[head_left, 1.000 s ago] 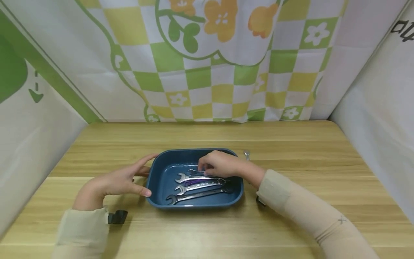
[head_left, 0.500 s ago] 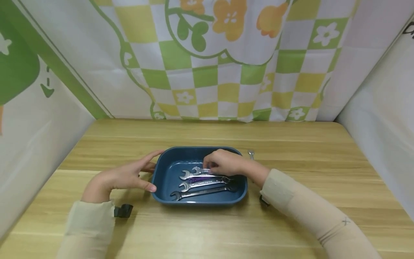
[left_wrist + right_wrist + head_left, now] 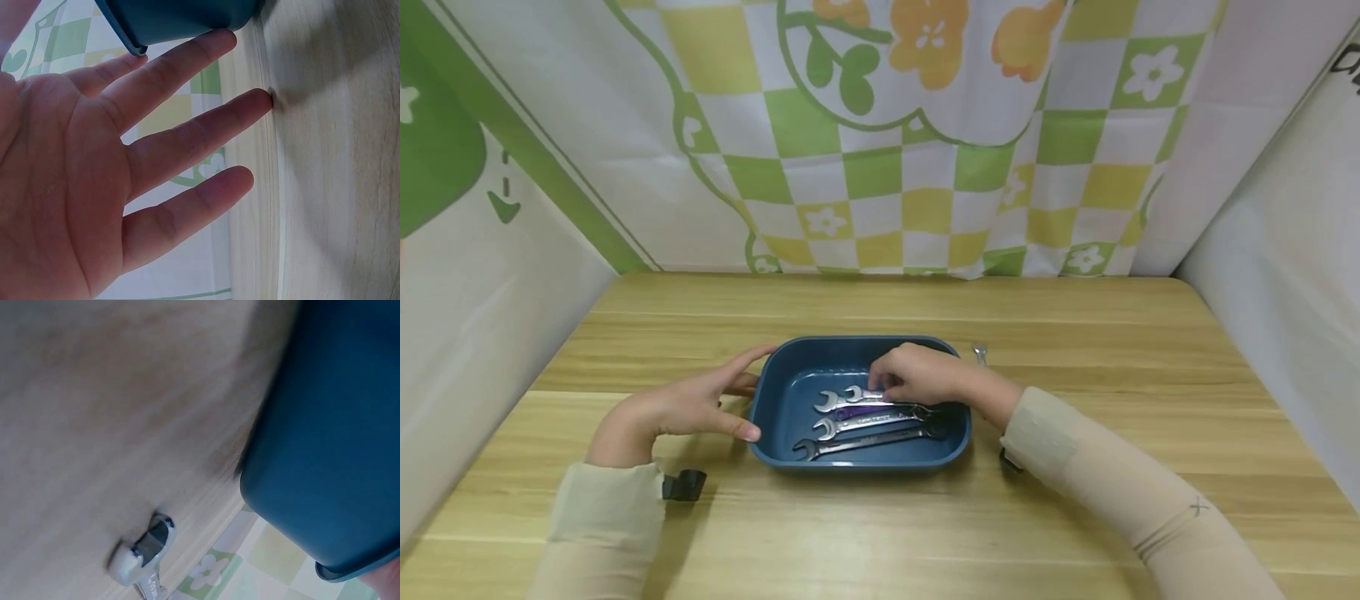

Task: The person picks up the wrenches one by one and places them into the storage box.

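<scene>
A blue plastic bin (image 3: 790, 417) stands on the table, holding several open-ended wrenches lying roughly side by side. Nearest the front is a dark wrench (image 3: 868, 442); behind it lie a silver wrench (image 3: 850, 427), a purple piece (image 3: 852, 412) and another silver wrench (image 3: 828, 402). Reaching in over the right side, my right hand (image 3: 921, 375) pinches a small silver wrench (image 3: 854, 393), its open end pointing left. My left hand (image 3: 688, 410) steadies the bin's left end, thumb at the rim and fingers spread straight. In the left wrist view its fingertips (image 3: 222, 42) meet the bin's outer wall.
Behind the bin's right end, a small wrench (image 3: 980, 353) lies on the wooden table (image 3: 865, 542), and shows larger in the right wrist view. A green-and-yellow checked curtain (image 3: 880, 192) hangs at the table's back edge, with white cloth walls on both sides.
Since a second ago the small wrench under my right fingers has shifted slightly and its end shows brighter, raised among the others. The left hand has stayed at the bin.
</scene>
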`<state>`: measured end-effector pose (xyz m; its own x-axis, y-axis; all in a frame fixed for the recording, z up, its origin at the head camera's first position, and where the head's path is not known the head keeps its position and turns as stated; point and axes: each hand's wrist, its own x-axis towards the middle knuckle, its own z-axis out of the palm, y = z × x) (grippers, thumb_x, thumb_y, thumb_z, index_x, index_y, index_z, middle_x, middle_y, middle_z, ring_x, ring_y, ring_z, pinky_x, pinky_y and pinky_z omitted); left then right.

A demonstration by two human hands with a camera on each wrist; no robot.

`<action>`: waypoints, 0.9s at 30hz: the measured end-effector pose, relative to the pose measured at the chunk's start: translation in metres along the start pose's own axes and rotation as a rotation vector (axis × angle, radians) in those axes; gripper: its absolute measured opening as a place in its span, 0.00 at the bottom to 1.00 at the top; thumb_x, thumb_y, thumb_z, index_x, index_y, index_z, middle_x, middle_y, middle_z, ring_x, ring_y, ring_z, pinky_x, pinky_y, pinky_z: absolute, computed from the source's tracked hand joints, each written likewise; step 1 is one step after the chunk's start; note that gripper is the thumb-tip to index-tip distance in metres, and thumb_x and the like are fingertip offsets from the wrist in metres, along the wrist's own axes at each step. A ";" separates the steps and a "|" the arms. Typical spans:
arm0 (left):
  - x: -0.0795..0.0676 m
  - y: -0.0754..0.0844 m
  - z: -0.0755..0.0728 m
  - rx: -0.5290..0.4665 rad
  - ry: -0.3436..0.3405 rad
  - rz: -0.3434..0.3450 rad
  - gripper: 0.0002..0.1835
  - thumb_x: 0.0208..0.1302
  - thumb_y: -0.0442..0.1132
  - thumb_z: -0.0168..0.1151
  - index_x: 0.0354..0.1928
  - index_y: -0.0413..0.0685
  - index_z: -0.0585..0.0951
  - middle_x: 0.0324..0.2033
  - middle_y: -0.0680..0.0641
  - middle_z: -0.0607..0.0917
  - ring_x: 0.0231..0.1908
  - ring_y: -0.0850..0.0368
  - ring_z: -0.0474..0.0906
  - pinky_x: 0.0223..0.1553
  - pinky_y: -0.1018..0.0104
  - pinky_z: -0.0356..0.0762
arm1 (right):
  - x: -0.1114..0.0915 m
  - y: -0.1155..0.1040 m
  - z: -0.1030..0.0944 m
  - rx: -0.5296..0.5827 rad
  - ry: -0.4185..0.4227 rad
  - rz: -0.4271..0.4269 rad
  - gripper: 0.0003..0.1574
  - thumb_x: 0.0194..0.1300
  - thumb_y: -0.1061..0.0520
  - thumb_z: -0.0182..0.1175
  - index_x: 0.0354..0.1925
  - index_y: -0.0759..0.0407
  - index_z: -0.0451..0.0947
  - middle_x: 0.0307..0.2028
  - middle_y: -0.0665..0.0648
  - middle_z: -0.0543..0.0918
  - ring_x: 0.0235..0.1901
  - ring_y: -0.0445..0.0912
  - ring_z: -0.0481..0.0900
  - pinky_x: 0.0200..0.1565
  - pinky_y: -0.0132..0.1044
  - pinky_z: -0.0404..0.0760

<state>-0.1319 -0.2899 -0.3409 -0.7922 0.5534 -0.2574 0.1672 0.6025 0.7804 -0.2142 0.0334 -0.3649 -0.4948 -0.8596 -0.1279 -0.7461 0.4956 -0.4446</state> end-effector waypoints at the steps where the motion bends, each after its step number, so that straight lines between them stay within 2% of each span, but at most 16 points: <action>1: 0.000 0.000 0.000 -0.001 0.001 0.001 0.59 0.58 0.42 0.74 0.79 0.53 0.40 0.64 0.32 0.75 0.65 0.31 0.69 0.59 0.19 0.53 | 0.000 0.000 0.000 0.002 -0.002 0.002 0.12 0.68 0.62 0.61 0.49 0.58 0.83 0.36 0.52 0.85 0.34 0.39 0.77 0.41 0.33 0.79; 21: -0.002 0.002 0.001 0.006 0.010 0.009 0.60 0.57 0.43 0.74 0.79 0.52 0.40 0.65 0.31 0.74 0.67 0.29 0.66 0.59 0.22 0.58 | -0.010 -0.002 -0.016 0.039 -0.014 0.013 0.13 0.67 0.60 0.63 0.49 0.59 0.83 0.37 0.52 0.85 0.35 0.39 0.78 0.40 0.30 0.79; 27: -0.001 0.002 0.001 0.003 0.003 0.013 0.60 0.57 0.43 0.74 0.79 0.52 0.40 0.65 0.32 0.74 0.66 0.28 0.67 0.58 0.21 0.58 | -0.024 0.003 -0.028 0.058 0.024 -0.058 0.14 0.68 0.60 0.62 0.51 0.63 0.81 0.37 0.54 0.85 0.36 0.39 0.80 0.41 0.29 0.79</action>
<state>-0.1300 -0.2890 -0.3393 -0.7916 0.5596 -0.2456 0.1793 0.5969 0.7820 -0.2171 0.0586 -0.3387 -0.4624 -0.8831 -0.0795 -0.7469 0.4363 -0.5017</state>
